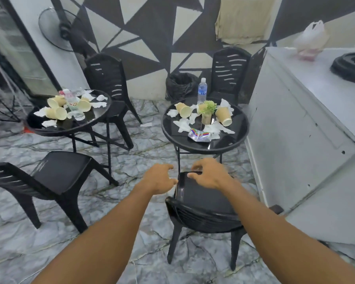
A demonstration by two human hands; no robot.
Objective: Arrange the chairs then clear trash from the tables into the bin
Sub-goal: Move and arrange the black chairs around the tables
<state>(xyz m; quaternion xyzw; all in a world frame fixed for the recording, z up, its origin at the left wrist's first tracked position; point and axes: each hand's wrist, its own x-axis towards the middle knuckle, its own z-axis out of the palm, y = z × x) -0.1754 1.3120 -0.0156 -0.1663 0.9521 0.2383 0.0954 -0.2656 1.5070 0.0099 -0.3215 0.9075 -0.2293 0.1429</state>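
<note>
Both my arms reach forward over a black plastic chair (201,198) right below me. My left hand (159,178) hovers at the seat's left edge, fingers apart, holding nothing. My right hand (208,173) hovers over the seat's far edge, fingers spread and empty. Beyond the chair stands a round black table (234,138) littered with paper cups (183,109), crumpled tissues (182,126), a foil wrapper (199,135) and a water bottle (202,90). A second round table (74,126) at the left holds more cups and tissues. A black-lined bin (179,85) stands against the wall.
A chair (55,175) faces away at the near left; two more chairs (109,78) (228,72) stand behind the tables. A white counter (305,124) blocks the right side. A fan (57,27) and a glass door are at the left. A tissue (146,125) lies on the marble floor.
</note>
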